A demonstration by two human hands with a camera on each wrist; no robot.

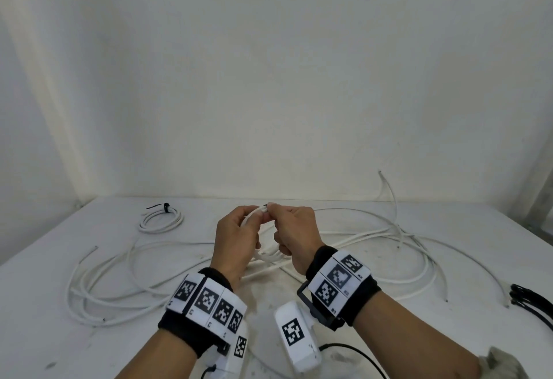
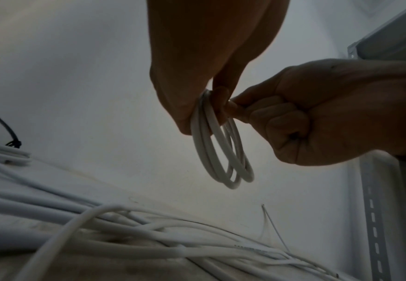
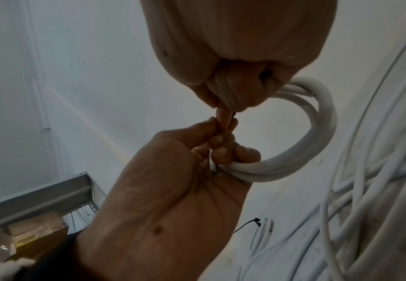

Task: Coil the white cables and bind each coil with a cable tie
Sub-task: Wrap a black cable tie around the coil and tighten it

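Above the middle of the white table (image 1: 39,304), both hands hold a small coil of white cable (image 1: 267,256). My left hand (image 1: 254,224) grips the coil (image 2: 221,152) at its top, fingers curled round several loops. My right hand (image 1: 273,209) pinches the cable's dark-tipped end at the top of the coil (image 3: 305,142), its other fingers curled into the palm. Several loose white cables (image 1: 104,289) sprawl over the table under and around the hands. At the back left lies a bound coil (image 1: 160,223) with a black cable tie (image 1: 160,207) on it.
A bundle of black cable ties (image 1: 532,301) lies at the table's right edge. A grey metal shelf upright (image 1: 541,193) stands at the far right. The white wall rises right behind the table. A grey cloth (image 1: 502,360) sits at the near right corner.
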